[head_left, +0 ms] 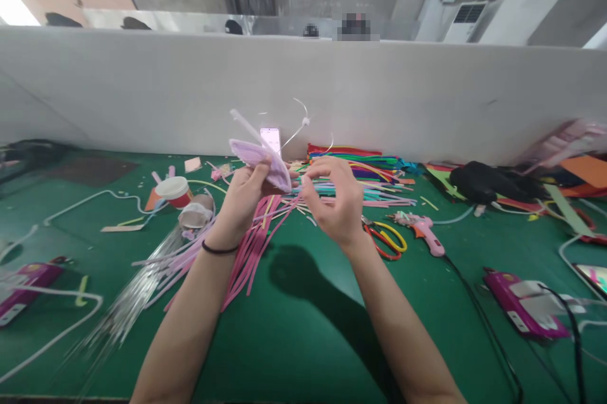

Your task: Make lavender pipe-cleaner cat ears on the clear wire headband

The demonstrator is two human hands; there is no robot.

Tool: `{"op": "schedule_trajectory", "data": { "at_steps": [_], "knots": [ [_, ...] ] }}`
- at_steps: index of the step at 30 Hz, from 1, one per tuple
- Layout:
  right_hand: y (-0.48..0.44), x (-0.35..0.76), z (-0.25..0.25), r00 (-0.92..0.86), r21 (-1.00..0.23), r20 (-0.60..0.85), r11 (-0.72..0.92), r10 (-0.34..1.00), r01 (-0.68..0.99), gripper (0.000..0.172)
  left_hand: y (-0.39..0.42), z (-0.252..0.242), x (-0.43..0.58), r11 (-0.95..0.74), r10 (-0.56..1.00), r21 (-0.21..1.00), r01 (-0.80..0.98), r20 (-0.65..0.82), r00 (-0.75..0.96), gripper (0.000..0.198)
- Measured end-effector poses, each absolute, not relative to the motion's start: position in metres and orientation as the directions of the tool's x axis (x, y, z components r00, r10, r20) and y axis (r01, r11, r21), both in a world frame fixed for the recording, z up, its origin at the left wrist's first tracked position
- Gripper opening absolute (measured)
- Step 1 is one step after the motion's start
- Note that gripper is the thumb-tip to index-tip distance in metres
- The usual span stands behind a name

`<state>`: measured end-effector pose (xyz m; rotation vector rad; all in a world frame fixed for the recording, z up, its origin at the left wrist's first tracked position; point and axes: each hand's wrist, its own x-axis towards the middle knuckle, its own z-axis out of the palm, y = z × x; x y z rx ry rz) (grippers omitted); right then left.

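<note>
A lilac, fuzzy shape (pixel 260 157), seemingly made of pipe cleaners, is gripped by my left hand (pixel 241 195), thumb on its near face. A pale lilac stem sticks up from it to the left. Thin whitish wire (pixel 294 136) rises behind it, with a small white tuft (pixel 306 121) on it. Close to the right edge of the shape, my right hand (pixel 334 198) has its thumb and index fingertips brought together in a pinch. Anything between those fingertips is too small to make out.
Pink pipe cleaners (pixel 246 246) and silvery wires (pixel 142 284) lie at left, beside a paper cup (pixel 173 190). Coloured pipe cleaners (pixel 374 170) are piled behind. Scissors (pixel 391 241), a pink glue gun (pixel 429 236) and a corded purple power strip (pixel 521 306) lie right. A phone (pixel 270 138) stands against the partition.
</note>
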<state>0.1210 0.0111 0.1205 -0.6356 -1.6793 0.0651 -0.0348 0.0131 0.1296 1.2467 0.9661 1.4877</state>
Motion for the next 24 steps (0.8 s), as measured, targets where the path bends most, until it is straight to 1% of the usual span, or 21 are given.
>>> {"op": "schedule_trajectory", "data": {
  "at_steps": [2, 4, 7, 9, 12, 15, 17, 19, 20, 22, 24],
  "knots": [
    [0.015, 0.126, 0.121, -0.071, -0.436, 0.865, 0.814, 0.497, 0.384, 0.005, 0.019, 0.125, -0.037, -0.242, 0.97, 0.959, -0.148, 0.24, -0.03, 0.035],
    [0.02, 0.13, 0.12, -0.129, -0.462, 0.826, 0.789, 0.549, 0.405, 0.004, 0.022, 0.121, -0.038, -0.238, 0.971, 0.965, -0.111, 0.238, -0.019, 0.035],
    [0.026, 0.13, 0.116, -0.225, -0.474, 0.769, 0.769, 0.599, 0.428, 0.007, 0.023, 0.118, -0.038, -0.226, 0.974, 0.973, -0.037, 0.225, -0.031, 0.035],
    [0.029, 0.129, 0.114, -0.25, -0.474, 0.751, 0.763, 0.611, 0.44, 0.008, 0.024, 0.116, -0.038, -0.205, 0.979, 0.978, -0.023, 0.204, -0.024, 0.038],
    [0.031, 0.133, 0.112, -0.217, -0.479, 0.757, 0.749, 0.617, 0.458, 0.01, 0.026, 0.11, -0.035, -0.154, 0.988, 0.984, -0.088, 0.156, 0.016, 0.036],
    [0.03, 0.157, 0.107, -0.159, -0.505, 0.723, 0.671, 0.673, 0.543, 0.013, 0.028, 0.096, -0.031, -0.069, 0.994, 0.979, -0.194, 0.085, 0.075, 0.025],
    [0.028, 0.186, 0.096, -0.164, -0.522, 0.616, 0.555, 0.77, 0.648, 0.015, 0.027, 0.08, -0.029, -0.014, 0.996, 0.977, -0.214, 0.033, 0.084, 0.023],
    [0.027, 0.218, 0.078, -0.186, -0.531, 0.405, 0.396, 0.895, 0.749, 0.014, 0.024, 0.06, -0.03, 0.039, 0.998, 0.977, -0.21, -0.027, 0.061, 0.025],
    [0.025, 0.234, 0.066, -0.159, -0.512, 0.305, 0.303, 0.939, 0.804, 0.013, 0.021, 0.05, -0.031, 0.075, 0.996, 0.974, -0.213, -0.064, 0.057, 0.026],
    [0.022, 0.26, 0.043, -0.108, -0.406, 0.167, 0.168, 0.98, 0.898, 0.015, 0.015, 0.03, -0.034, 0.145, 0.989, 0.957, -0.252, -0.135, 0.058, 0.025],
    [0.019, 0.276, 0.022, -0.102, -0.286, 0.069, 0.118, 0.992, 0.951, 0.026, 0.01, 0.014, -0.038, 0.196, 0.981, 0.932, -0.303, -0.183, 0.072, 0.025]
  ]
}}
